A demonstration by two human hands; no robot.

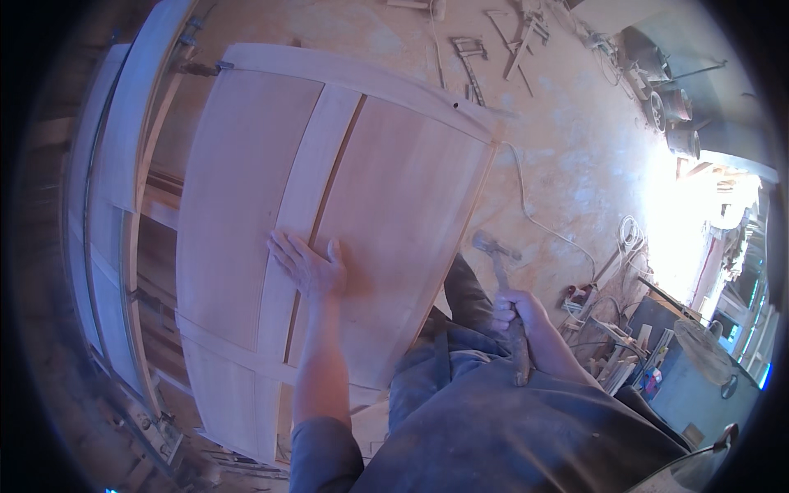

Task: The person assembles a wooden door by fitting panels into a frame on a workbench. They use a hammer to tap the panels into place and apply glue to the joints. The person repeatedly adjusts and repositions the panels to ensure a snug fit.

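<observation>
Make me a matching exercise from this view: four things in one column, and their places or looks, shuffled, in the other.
Column one:
1. left hand
2. hammer
3. clamps
4. panelled wooden piece

Column two:
a. lying on the floor
b. pale, with a long dark gap
c. gripped by the right hand
d. spread flat on wood, thumb apart

Pairs: 1-d, 2-c, 3-a, 4-b

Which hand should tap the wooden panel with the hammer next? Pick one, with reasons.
Right hand, most likely: its grip is closed around the hammer, beside the wooden panel. The left hand lies spread on the panel, holding no tool, so it seems better suited to steadying.
</observation>
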